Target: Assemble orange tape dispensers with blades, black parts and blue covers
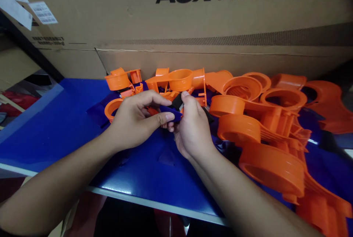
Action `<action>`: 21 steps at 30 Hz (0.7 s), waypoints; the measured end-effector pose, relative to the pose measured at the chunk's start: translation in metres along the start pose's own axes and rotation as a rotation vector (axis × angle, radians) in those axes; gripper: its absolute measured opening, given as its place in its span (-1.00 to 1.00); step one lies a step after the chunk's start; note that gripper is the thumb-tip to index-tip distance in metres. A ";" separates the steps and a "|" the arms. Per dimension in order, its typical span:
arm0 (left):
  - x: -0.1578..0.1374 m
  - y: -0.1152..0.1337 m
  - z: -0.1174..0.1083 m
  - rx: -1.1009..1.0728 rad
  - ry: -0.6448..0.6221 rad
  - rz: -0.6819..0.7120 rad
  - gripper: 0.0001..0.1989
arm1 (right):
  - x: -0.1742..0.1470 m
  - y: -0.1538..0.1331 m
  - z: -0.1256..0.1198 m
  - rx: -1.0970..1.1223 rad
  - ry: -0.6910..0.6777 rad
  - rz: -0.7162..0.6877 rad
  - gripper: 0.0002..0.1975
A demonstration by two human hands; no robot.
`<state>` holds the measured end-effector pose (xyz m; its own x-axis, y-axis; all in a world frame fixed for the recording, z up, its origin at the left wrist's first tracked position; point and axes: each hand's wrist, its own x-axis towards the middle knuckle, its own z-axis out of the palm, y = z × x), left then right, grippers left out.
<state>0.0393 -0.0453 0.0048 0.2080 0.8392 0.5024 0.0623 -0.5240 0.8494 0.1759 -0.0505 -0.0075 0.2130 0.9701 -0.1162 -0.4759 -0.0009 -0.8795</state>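
Note:
My left hand [132,119] pinches a small, flat, dark blue piece [165,110] between thumb and fingers, over the middle of the table. Its corner points toward my right hand [194,128], which is closed on a small black block-like piece [177,101], the thumb on its upper end. The blue and black pieces meet between the two hands; whether they are joined I cannot tell. A bit of orange shows behind the left fingers, partly hidden. Just beyond the hands lies an orange plastic part with a ring [180,80].
Orange ringed parts [271,169] are heaped along the right side. More orange parts [118,79] lie at the back left. The blue tabletop [55,126] has a pale front edge. A big cardboard box [132,16] stands upright behind everything.

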 end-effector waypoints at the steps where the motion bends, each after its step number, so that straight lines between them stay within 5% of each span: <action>1: 0.000 0.000 0.000 -0.006 0.001 -0.003 -0.69 | 0.000 0.000 0.000 0.004 -0.003 0.000 -0.67; 21: -0.001 -0.004 0.000 0.065 0.053 0.079 -0.71 | 0.001 0.004 -0.002 0.003 0.029 -0.003 -0.67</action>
<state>0.0388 -0.0443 0.0004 0.1627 0.8005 0.5768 0.1115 -0.5958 0.7954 0.1757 -0.0499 -0.0117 0.2389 0.9627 -0.1267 -0.4779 0.0030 -0.8784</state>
